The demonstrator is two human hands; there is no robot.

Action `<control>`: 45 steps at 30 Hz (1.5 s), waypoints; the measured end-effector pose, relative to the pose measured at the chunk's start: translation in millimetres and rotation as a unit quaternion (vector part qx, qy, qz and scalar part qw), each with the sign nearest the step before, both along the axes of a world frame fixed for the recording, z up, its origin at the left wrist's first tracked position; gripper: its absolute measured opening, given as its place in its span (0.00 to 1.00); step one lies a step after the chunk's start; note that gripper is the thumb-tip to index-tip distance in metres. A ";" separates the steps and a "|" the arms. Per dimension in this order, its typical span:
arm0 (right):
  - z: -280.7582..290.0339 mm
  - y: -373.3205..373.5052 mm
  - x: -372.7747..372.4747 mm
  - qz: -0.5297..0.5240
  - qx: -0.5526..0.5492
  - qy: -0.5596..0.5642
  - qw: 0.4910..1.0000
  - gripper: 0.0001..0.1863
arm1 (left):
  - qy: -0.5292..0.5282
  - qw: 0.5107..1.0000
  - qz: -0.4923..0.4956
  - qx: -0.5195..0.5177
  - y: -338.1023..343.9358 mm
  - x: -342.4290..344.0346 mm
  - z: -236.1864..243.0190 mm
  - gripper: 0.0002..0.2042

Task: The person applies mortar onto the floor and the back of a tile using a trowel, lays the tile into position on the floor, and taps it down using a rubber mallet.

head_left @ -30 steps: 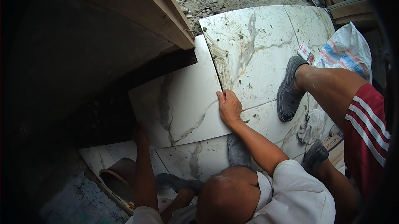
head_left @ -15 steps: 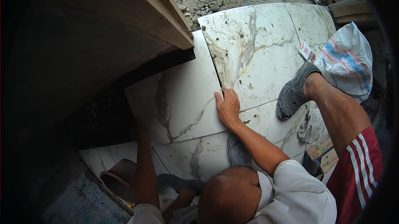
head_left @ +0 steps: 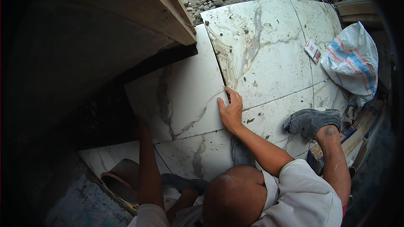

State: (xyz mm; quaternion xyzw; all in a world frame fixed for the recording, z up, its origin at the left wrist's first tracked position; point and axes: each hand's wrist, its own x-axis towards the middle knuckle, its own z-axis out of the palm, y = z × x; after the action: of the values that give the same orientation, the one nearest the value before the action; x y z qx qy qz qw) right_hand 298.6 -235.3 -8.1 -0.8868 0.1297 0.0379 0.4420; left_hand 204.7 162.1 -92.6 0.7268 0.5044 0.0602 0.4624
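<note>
Marbled tile, just one, lies left of the laid tiles, a dark gap between. Two hands meet it: the right hand half open at its right edge, thumb and fingers spread; the left hand by its lower left corner, too shadowed to tell its grip. Around them: one striped sack, one small packet, one bucket, one co-worker's shoe.

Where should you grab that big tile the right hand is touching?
Probably by the left and right edges, one hand from each side: the tile is wide and flat, with no handle showing. The right hand is at its right edge, where a dark gap may leave room. The left hand is in shadow near the left edge.
</note>
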 end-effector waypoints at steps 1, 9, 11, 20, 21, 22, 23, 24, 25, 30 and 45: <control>1.3 5.5 -1.0 0.005 0.009 0.001 1.000 0.23 | -0.062 0.997 0.008 -0.034 15.9 -11.0 -3.1 0.18; 1.1 -17.2 -15.4 0.035 0.069 -0.009 0.997 0.27 | -0.057 0.991 0.083 -0.085 -14.5 6.3 -6.7 0.18; 12.7 -30.7 -17.8 0.102 0.041 -0.063 0.992 0.31 | -0.043 0.988 0.109 -0.100 -22.1 10.1 -0.5 0.19; 19.6 -72.3 -58.5 0.264 -0.100 0.004 0.959 0.42 | -0.036 0.987 0.085 -0.132 -11.0 11.1 6.8 0.23; 18.3 -71.3 -57.5 0.287 -0.102 -0.005 0.952 0.43 | -0.028 0.987 0.096 -0.128 -10.4 11.4 6.6 0.23; 16.9 -70.7 -56.0 0.310 -0.105 -0.014 0.945 0.43 | -0.020 0.986 0.106 -0.124 -9.5 12.2 6.8 0.24; 14.5 -71.1 -52.3 0.309 -0.103 -0.016 0.945 0.43 | -0.021 0.987 0.106 -0.122 -5.4 10.5 6.4 0.24; 11.5 -72.4 -47.7 0.328 -0.089 -0.024 0.940 0.41 | -0.034 0.983 0.112 -0.143 -0.8 8.5 6.7 0.24; 8.8 -73.6 -44.4 0.346 -0.074 -0.033 0.935 0.39 | -0.047 0.978 0.118 -0.163 3.9 6.3 7.6 0.24; -13.9 -90.3 -44.3 0.352 -0.020 -0.112 0.929 0.29 | -0.033 0.982 0.117 -0.146 -12.9 17.8 16.3 0.25; -20.7 -92.3 -35.0 0.330 0.003 -0.139 0.934 0.25 | -0.007 0.991 0.093 -0.098 -17.2 36.4 13.6 0.26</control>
State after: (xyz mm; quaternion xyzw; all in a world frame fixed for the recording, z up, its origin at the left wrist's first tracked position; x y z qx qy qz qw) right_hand 263.6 -327.6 -28.8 -0.8745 -0.2336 0.0582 0.4211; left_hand 241.1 144.9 -78.9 0.6275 0.5702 0.0583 0.5270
